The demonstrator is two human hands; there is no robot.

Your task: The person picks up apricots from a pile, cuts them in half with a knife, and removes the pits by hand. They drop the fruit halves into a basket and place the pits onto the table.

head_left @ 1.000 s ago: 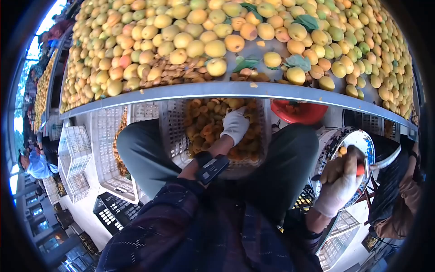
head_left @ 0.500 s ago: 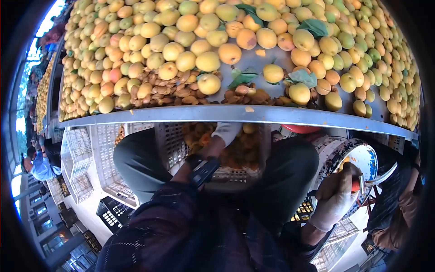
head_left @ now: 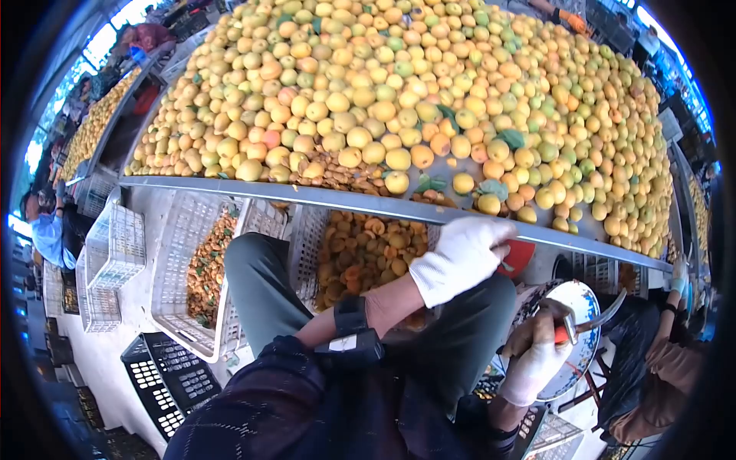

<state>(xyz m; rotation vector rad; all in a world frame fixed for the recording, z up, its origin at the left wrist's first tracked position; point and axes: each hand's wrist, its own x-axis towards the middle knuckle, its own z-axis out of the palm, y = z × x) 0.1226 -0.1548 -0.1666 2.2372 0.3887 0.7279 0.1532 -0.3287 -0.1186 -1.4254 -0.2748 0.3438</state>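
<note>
The metal edge (head_left: 307, 197) of the table runs across the scene, and the fruits (head_left: 383, 92) lie behind it, up to this edge in many places. Close to it is the left hand (head_left: 464, 261), in a white glove. Its fingers are bent, partly open; whether they have something between them, I cannot tell. The red basin (head_left: 523, 257) is partly hidden behind this hand.

The right hand (head_left: 537, 353), also gloved, is closed around the red-handled tool (head_left: 562, 334). The curved metal part of this tool points to the right, over the white basin (head_left: 571, 295) with the coloured rim. The room on that side is narrow, because another person (head_left: 629, 337) sits just beside.

Between the knees, the middle crate (head_left: 307, 245) holds many orange-brown fruit pieces (head_left: 368, 261). On the left, the large white crate (head_left: 172, 245) contains small brown-orange bits (head_left: 211, 268) with some green. Farther left, pale floor (head_left: 96, 368) is open between the stacked crates (head_left: 115, 241) and the black crate (head_left: 157, 376).
</note>
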